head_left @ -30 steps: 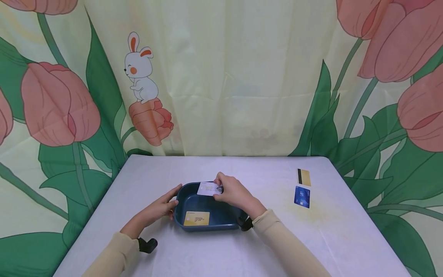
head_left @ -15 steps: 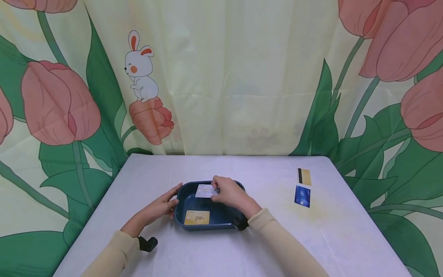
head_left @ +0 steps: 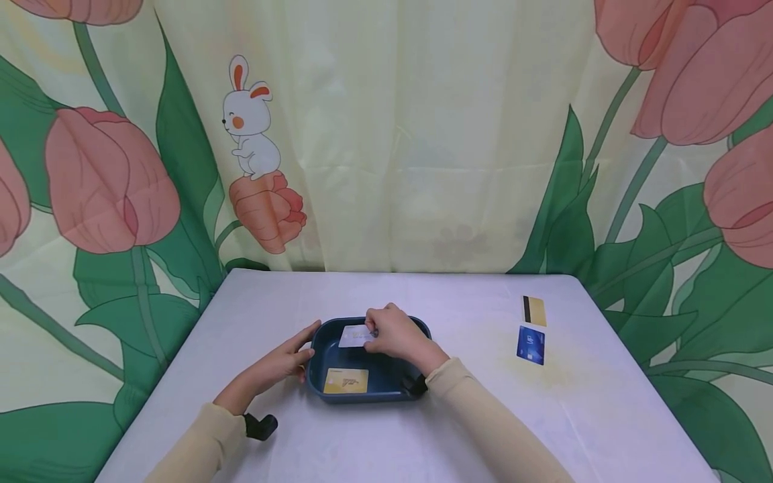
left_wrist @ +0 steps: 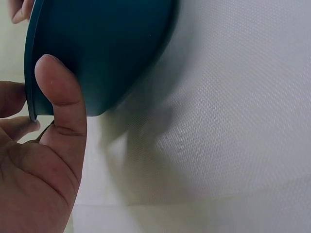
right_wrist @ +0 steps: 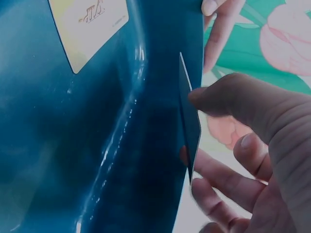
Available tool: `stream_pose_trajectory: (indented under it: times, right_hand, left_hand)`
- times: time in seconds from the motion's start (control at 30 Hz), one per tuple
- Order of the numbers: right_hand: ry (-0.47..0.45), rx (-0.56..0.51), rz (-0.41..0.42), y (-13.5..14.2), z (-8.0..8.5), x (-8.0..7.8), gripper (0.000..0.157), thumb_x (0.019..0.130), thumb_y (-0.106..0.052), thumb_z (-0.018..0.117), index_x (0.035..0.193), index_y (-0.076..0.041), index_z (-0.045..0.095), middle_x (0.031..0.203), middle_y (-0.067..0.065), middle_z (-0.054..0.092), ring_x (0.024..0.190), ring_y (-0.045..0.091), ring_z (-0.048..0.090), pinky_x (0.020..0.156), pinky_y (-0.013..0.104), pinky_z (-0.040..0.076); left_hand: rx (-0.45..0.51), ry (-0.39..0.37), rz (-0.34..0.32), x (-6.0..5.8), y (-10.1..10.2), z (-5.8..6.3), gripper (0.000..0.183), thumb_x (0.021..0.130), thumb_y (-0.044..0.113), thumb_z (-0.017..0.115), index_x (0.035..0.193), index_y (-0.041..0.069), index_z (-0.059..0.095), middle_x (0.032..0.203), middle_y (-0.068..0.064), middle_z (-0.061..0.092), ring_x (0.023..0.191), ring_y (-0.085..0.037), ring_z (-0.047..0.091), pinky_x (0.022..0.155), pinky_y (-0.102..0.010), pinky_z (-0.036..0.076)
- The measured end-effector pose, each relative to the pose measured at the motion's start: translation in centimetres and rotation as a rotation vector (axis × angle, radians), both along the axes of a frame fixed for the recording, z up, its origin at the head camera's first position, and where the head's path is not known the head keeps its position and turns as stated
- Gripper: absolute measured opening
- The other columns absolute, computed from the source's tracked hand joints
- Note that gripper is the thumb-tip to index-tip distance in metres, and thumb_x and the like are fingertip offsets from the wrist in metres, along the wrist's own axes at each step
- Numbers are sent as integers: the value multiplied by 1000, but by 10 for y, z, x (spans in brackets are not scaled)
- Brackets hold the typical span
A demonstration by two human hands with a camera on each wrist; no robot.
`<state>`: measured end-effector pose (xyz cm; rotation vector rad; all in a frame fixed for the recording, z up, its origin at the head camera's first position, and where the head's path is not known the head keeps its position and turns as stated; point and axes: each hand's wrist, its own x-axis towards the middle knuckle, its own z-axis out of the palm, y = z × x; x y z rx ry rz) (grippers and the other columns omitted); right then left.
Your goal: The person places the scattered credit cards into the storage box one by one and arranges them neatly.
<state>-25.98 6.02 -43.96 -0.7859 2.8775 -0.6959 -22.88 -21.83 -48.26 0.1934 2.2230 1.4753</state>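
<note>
A dark blue tray (head_left: pixel 386 380) with rounded corners sits on the white-covered table. My left hand (head_left: pixel 272 369) holds its left end, the thumb (left_wrist: pixel 62 94) against the wall and the fingers around the rim. Between thumb and fingers, my right hand (head_left: pixel 400 339) pinches a white card (head_left: pixel 352 336) over the back part of the tray. The right wrist view shows that card (right_wrist: pixel 188 114) almost edge-on, tilted close to the tray wall. A yellow card (head_left: pixel 345 380) with dark print lies on the tray floor at the front left.
To the right on the tablecloth lie a gold card (head_left: pixel 536 311) with a black stripe and, just in front of it, a blue card (head_left: pixel 531 345). A curtain (head_left: pixel 423 147) printed with tulips and a rabbit hangs behind the table's back edge.
My right hand has moved left and slightly down with the white card, farther over the tray. The left hand keeps its hold on the tray's left end.
</note>
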Motion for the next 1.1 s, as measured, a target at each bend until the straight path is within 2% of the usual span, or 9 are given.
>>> stream_pose_trajectory:
  times: [0.43,0.63,0.87,1.1]
  right_hand:
    - [-80,0,56,-7,-4,-5,27,85,-22,83,84,-15,57,79,-3,56,78,15,54,66,27,41]
    - [-129,43,68,-13,-1,-5,24,86,-19,83,87,-11,61,79,-2,56,74,15,54,63,26,41]
    - [-141,71,100,-17,0,-5,23,86,-15,83,89,-9,61,76,-2,52,71,14,52,61,25,41]
    - [-165,74,110,-21,-4,-7,23,87,-14,83,98,-3,66,75,-1,52,69,14,53,60,24,42]
  left_hand:
    - [8,4,-11,-1,-1,-1,67,109,14,46,168,22,15,171,-21,13,84,-25,59,71,-35,54]
    - [8,4,-10,-1,-2,-2,68,109,15,47,168,22,14,171,-21,12,84,-25,60,72,-35,54]
    - [8,1,-1,0,0,-2,67,109,15,46,168,20,14,171,-20,13,84,-25,59,72,-36,54]
    - [5,3,4,1,0,-1,67,109,14,46,168,20,14,171,-20,13,84,-25,59,72,-35,54]
